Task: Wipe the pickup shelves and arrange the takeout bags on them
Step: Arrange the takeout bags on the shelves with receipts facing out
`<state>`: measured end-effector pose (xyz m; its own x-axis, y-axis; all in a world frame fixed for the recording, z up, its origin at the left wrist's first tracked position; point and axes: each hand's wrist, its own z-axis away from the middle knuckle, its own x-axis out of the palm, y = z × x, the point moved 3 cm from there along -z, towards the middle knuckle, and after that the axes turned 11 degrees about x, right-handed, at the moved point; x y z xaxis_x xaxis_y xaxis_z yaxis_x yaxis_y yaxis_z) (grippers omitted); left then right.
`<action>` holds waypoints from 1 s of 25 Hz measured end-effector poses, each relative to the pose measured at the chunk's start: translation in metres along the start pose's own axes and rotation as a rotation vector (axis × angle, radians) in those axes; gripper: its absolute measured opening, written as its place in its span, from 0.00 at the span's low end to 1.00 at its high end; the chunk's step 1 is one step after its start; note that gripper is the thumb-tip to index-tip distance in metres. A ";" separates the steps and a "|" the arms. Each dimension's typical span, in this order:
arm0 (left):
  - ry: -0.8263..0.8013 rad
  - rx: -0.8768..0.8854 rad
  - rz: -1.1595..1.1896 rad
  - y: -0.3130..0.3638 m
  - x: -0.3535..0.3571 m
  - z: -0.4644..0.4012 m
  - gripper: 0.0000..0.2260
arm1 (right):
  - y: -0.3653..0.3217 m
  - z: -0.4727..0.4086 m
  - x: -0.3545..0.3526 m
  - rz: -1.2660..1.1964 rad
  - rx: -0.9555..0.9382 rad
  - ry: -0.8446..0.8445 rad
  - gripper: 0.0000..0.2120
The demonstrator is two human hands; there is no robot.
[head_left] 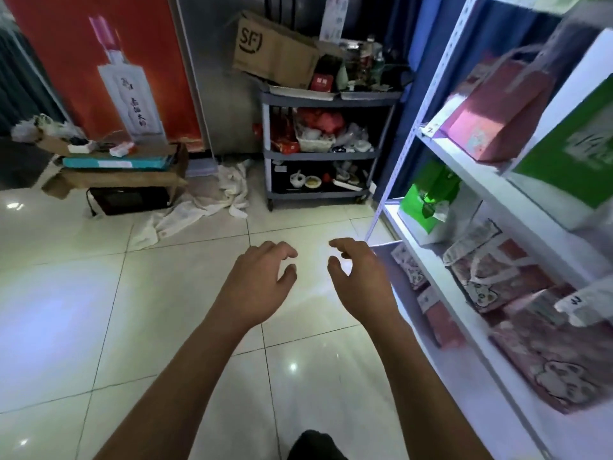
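A white metal shelf unit (471,167) runs along the right side. A pink takeout bag (497,117) and a large green and white bag (570,151) stand on an upper shelf. On a lower shelf sit a small green bag (428,197) and pink patterned bags (497,277). More pink patterned bags (560,366) lie at the near end. My left hand (262,283) and my right hand (361,277) hover side by side over the tiled floor, left of the shelf. Both are empty with fingers loosely curled and apart. No wiping cloth is in either hand.
A grey three-tier cart (328,154) loaded with dishes and a cardboard box (275,51) stands at the back. White cloths (212,204) lie crumpled on the floor beside a low stack of cardboard (119,171). A red poster (109,61) covers the back wall.
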<state>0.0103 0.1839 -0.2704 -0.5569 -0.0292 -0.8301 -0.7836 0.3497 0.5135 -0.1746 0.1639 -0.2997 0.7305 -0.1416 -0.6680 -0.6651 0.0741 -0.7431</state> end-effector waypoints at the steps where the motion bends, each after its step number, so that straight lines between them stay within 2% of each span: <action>1: -0.031 0.031 0.006 -0.002 0.004 -0.015 0.12 | 0.002 -0.010 -0.002 0.001 0.025 0.032 0.14; 10: -0.209 0.276 -0.003 0.001 0.045 -0.190 0.12 | 0.037 -0.139 -0.031 -0.146 0.234 0.224 0.15; 16: -0.221 0.411 -0.020 0.017 0.061 -0.304 0.12 | 0.044 -0.234 -0.066 -0.088 0.257 0.335 0.15; 20: -0.277 0.533 -0.031 0.037 0.081 -0.349 0.13 | 0.055 -0.273 -0.101 0.002 0.290 0.399 0.13; 25: -0.311 0.704 0.038 0.062 0.093 -0.412 0.12 | 0.060 -0.312 -0.145 0.076 0.383 0.563 0.12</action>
<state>-0.2038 -0.1823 -0.2261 -0.3955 0.2231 -0.8909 -0.3474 0.8616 0.3700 -0.3686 -0.1195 -0.2353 0.4234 -0.6064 -0.6731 -0.5341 0.4330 -0.7261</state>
